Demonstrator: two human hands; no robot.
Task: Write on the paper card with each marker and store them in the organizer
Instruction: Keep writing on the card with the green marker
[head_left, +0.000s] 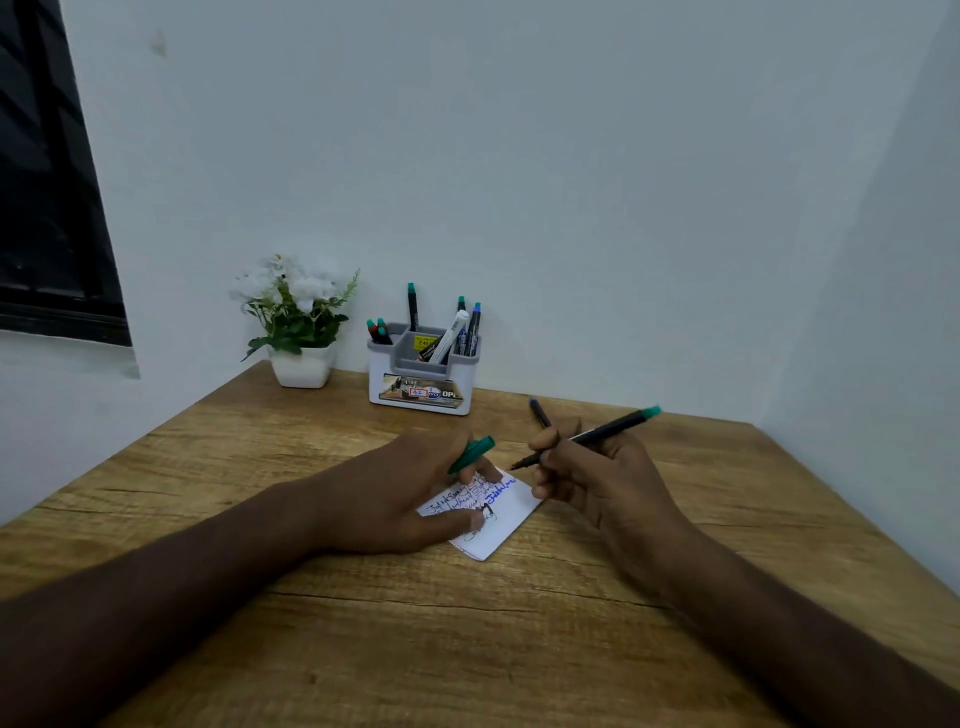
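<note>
Recapping next: right hand (587, 467) pinches uncapped green-ended black marker (597, 432); left hand (415, 488) grips green plastic cap (471, 453), pinning written white paper card (493, 519); align tip first.

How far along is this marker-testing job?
Well along: the paper card carries several lines of writing, and many markers stand in the organizer. In hand: the right hand holds an uncapped green marker, and the left hand holds its cap. Left: one marker lies on the table.
</note>
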